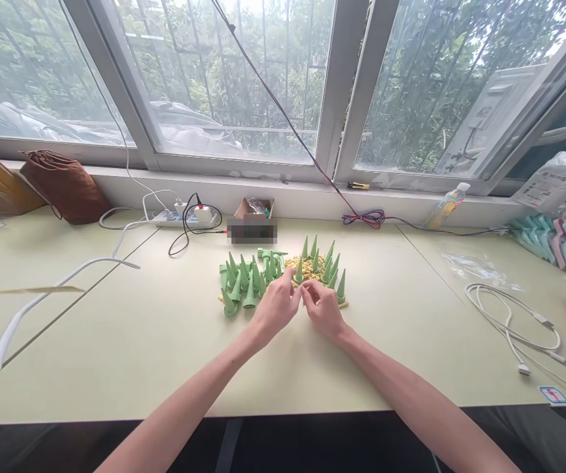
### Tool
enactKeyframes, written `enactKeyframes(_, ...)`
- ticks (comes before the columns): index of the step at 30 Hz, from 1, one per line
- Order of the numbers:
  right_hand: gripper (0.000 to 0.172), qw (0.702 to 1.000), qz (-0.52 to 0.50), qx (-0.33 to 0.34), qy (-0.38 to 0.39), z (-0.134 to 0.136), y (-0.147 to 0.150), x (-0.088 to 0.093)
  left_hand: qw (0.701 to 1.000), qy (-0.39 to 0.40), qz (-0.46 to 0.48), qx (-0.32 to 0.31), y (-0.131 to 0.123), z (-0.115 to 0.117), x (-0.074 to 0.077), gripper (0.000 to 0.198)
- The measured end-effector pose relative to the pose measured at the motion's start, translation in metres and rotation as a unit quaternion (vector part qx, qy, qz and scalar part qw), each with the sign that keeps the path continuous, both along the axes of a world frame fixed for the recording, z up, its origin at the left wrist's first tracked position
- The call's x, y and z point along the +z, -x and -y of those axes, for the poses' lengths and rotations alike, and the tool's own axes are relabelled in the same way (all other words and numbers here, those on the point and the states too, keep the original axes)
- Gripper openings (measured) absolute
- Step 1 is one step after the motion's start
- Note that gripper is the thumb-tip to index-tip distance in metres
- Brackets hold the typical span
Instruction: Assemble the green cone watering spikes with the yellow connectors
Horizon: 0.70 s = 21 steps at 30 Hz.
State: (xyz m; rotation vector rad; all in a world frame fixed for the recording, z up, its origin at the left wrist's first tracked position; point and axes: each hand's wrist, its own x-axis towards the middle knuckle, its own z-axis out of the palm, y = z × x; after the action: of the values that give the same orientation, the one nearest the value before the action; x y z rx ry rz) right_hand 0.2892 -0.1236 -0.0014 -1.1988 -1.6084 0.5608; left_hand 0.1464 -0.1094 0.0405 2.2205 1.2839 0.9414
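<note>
Head view: two bare hands, fingertips close together, at the near side of one heap of small yellow pieces (305,264) among green cones (249,293).
More than fifteen cones are on the worktop (164,355), overlapping too much for an exact count, most upright, a few lying down on the left; the yellow pieces are too many to count. Both forearms reach in from the near edge, converging at the middle. The left hand (277,300) is bent inward, thumb and fingertips curled towards the other; the right hand (323,309) mirrors it, its thumb and forefinger drawn together. Whether either is clamped on something cannot be told, as anything there is too small. Behind stand one small carton (240,209) and one power strip (164,220); one bottle (446,207) is farther right.
</note>
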Motion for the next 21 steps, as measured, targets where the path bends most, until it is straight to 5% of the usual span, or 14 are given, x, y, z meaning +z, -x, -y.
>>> enactKeyframes(4, 0.021, 0.999, 0.003, -0.039, 0.004, -0.001, -0.002, 0.0, 0.998, 0.031, 0.053, 0.02, -0.019, -0.02, -0.013, 0.04)
enactKeyframes(12, 0.022, 0.997, 0.037, -0.071, 0.002, 0.001, 0.0, -0.001, 0.993, 0.073, 0.094, 0.02, -0.016, -0.017, -0.025, 0.046)
enactKeyframes(21, 0.023, 0.996, 0.023, -0.085, 0.011, 0.0, -0.001, 0.0, 0.984, 0.102, 0.142, 0.025, -0.023, -0.025, -0.035, 0.039)
